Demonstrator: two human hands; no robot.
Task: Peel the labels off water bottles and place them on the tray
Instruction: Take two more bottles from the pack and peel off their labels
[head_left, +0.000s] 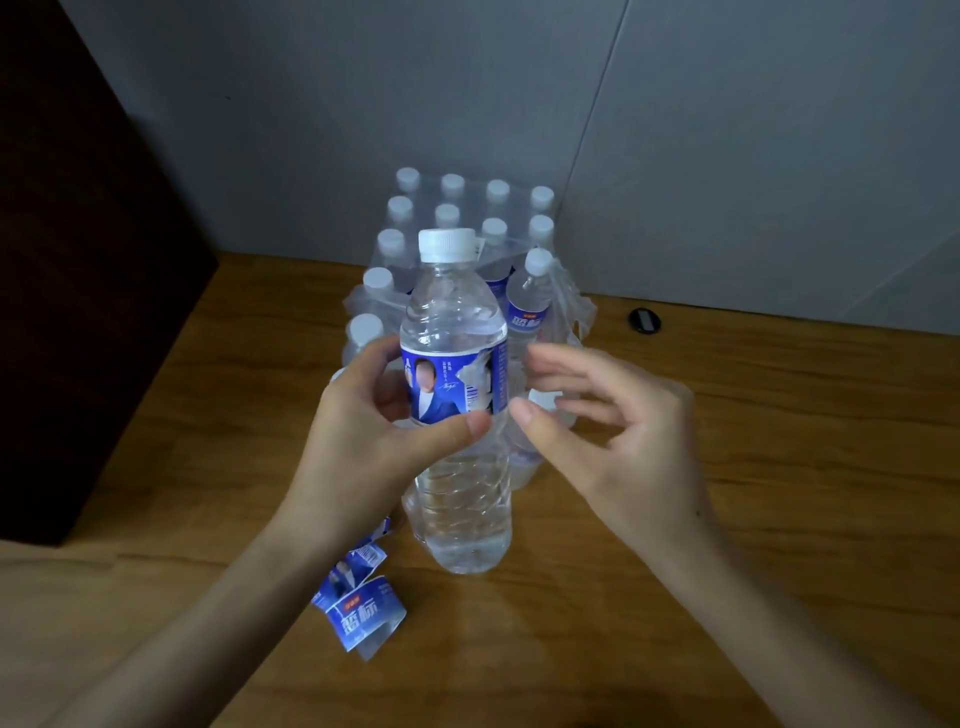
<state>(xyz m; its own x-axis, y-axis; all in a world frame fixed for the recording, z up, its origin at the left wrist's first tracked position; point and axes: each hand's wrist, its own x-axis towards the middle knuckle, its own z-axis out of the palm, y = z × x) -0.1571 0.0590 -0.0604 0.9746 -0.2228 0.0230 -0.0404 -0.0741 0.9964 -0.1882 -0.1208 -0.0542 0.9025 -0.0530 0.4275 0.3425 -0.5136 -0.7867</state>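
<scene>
Standing upright on the wooden table (727, 467), near the middle: one clear water bottle (457, 467) with a white cap, its blue label (447, 387) torn at the right edge, a white gap showing where the wrap has split. Steadied by the left hand (358, 441), fingers curled behind the bottle and thumb pressed across the front just under the label, probably to stop the bottle turning while the wrap is pulled. Just right of the bottle, the right hand (597, 436), fingers loosely bent and apart, clamped on nothing, thumb tip close to the label's torn edge (seemingly poised to catch the loose flap). Behind, toward the far wall, a shrink-wrapped pack of bottles (457, 234), its plastic torn open on the near right side, likely for drawing bottles out one by one. On the table at near left, beside the left forearm, two or three peeled labels (363, 608) lying curled. No tray to be seen anywhere in view. At far right on the table, a small dark round object (644, 320), too small to identify.
</scene>
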